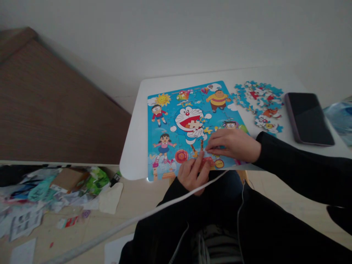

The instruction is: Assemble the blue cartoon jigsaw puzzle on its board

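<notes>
A blue cartoon jigsaw puzzle [170, 137] lies on a small white table, with a large blue-and-white cat figure at its middle. Near the cat's mouth, a bare tan patch shows in the picture. My right hand [233, 143] reaches in from the right, thumb and fingertips pinched together low on the puzzle. What they pinch is hidden. My left hand [194, 173] rests at the puzzle's front edge, its index finger stretched out and touching the surface close to the right fingertips. Several loose puzzle pieces [258, 97] lie in a heap to the right.
A dark phone [309, 118] lies right of the loose pieces on the white table [133, 146]. A pale cable [154, 211] crosses in front of my left arm. Bags, papers and a cardboard box [68, 179] litter the floor at left, below a brown wooden panel [63, 106].
</notes>
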`<state>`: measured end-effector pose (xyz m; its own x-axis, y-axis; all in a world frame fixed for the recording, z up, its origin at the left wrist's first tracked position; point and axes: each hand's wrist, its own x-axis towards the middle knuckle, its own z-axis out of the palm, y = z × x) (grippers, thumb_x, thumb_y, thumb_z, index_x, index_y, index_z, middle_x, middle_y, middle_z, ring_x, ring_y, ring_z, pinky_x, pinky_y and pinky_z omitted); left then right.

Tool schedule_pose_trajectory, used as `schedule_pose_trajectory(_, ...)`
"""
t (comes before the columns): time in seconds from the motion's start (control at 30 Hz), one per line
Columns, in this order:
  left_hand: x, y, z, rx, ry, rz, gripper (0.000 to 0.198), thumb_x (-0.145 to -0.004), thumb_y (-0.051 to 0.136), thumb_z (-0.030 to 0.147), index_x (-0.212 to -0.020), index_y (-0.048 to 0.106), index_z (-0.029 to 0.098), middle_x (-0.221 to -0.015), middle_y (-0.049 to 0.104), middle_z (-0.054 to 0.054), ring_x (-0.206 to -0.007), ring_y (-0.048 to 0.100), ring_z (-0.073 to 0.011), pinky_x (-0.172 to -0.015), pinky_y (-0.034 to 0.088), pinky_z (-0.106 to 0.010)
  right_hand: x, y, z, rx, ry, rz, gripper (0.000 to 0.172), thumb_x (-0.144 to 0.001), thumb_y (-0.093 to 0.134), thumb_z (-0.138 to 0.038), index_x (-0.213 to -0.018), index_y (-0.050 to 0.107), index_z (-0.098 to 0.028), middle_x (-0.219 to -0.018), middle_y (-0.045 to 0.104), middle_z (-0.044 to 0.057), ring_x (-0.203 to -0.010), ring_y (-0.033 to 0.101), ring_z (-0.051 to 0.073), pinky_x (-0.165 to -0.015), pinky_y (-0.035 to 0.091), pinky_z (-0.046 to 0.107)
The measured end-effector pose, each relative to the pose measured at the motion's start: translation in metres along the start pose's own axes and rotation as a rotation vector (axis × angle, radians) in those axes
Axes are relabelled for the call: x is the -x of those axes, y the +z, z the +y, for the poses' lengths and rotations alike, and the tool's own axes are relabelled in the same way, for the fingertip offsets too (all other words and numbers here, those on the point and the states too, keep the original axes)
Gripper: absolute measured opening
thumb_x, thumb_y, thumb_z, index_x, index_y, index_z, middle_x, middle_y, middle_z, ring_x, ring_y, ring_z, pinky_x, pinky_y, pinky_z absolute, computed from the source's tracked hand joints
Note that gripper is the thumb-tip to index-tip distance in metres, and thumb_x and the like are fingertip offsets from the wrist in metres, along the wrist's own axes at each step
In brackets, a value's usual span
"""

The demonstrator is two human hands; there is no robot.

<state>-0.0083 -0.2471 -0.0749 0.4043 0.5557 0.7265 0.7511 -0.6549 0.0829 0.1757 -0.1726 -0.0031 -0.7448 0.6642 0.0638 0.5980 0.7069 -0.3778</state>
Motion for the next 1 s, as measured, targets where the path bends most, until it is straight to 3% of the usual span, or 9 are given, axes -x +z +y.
schedule_pose_trajectory(0.2, -0.002, 0.0, -0.002, -0.011, 0.018, 0.01, 0.023, -0.078, 0.055, 0.014, -0.1, 0.064, 0.015, -0.102, 0.068, -0.01, -0.081, 0.055, -0.0199, -0.071, 0.046, -0.03, 0.011, 0.002, -0.02, 0.365, -0.107, -0.032, 0.023, -0.09, 0.043, -0.019, -0.092, 0.066, -0.016, -0.082, 0.066, 0.006, -0.078, 0.056, 0.017, -0.056, 0.041, 0.028)
schedule_pose_trajectory(0.3, -0.003, 0.0, -0.003, -0.013, 0.028, 0.012, 0.021, -0.079, 0.056, 0.012, -0.097, 0.065, 0.013, -0.1, 0.069, -0.011, -0.079, 0.055, -0.0201, -0.07, 0.045, -0.031, 0.015, 0.001, -0.027, 0.383, -0.151, -0.015, 0.022, -0.088, 0.044, -0.014, -0.096, 0.065, -0.014, -0.087, 0.067, 0.009, -0.081, 0.057, 0.017, -0.06, 0.046, 0.026)
schedule_pose_trajectory(0.47, -0.003, 0.0, -0.008, -0.027, 0.07, 0.005, 0.023, -0.079, 0.056, 0.013, -0.101, 0.065, 0.013, -0.099, 0.069, -0.009, -0.077, 0.055, -0.02, -0.07, 0.046, -0.03, 0.028, -0.005, -0.023, 0.338, -0.162, 0.027, 0.026, -0.09, 0.042, -0.02, -0.099, 0.066, -0.018, -0.105, 0.067, 0.007, -0.095, 0.06, 0.018, -0.075, 0.052, 0.029)
schedule_pose_trajectory(0.6, -0.002, -0.003, -0.015, -0.002, 0.114, -0.035, 0.026, -0.079, 0.058, 0.014, -0.105, 0.063, 0.013, -0.104, 0.068, -0.011, -0.081, 0.058, -0.0192, -0.072, 0.048, -0.029, 0.059, -0.016, -0.01, 0.334, -0.051, 0.144, 0.03, -0.09, 0.042, -0.021, -0.111, 0.063, -0.022, -0.114, 0.065, 0.003, -0.108, 0.058, 0.018, -0.086, 0.052, 0.032)
schedule_pose_trajectory(0.77, 0.002, -0.004, -0.03, 0.015, 0.2, -0.138, 0.036, -0.078, 0.059, 0.017, -0.112, 0.06, 0.009, -0.112, 0.064, -0.014, -0.084, 0.058, -0.0218, -0.076, 0.048, -0.032, 0.118, -0.027, 0.01, 0.36, 0.222, 0.213, 0.031, -0.089, 0.045, -0.026, -0.116, 0.061, -0.023, -0.11, 0.067, 0.002, -0.099, 0.063, 0.019, -0.08, 0.056, 0.033)
schedule_pose_trajectory(0.9, 0.002, 0.0, -0.036, -0.017, 0.225, -0.115, 0.034, -0.08, 0.056, 0.022, -0.112, 0.061, 0.009, -0.111, 0.064, -0.013, -0.082, 0.059, -0.0218, -0.075, 0.047, -0.032, 0.152, -0.016, 0.016, 0.348, 0.281, 0.153, 0.031, -0.09, 0.044, -0.027, -0.116, 0.061, -0.024, -0.116, 0.064, 0.001, -0.106, 0.059, 0.018, -0.087, 0.054, 0.035)
schedule_pose_trajectory(1.0, 0.002, 0.004, -0.034, -0.035, 0.245, -0.078, 0.034, -0.085, 0.051, 0.028, -0.111, 0.061, 0.008, -0.108, 0.065, -0.015, -0.081, 0.06, -0.022, -0.074, 0.047, -0.033, 0.16, -0.004, 0.015, 0.374, 0.295, 0.166, 0.032, -0.09, 0.044, -0.027, -0.118, 0.059, -0.025, -0.12, 0.062, 0.001, -0.11, 0.057, 0.019, -0.09, 0.053, 0.036)
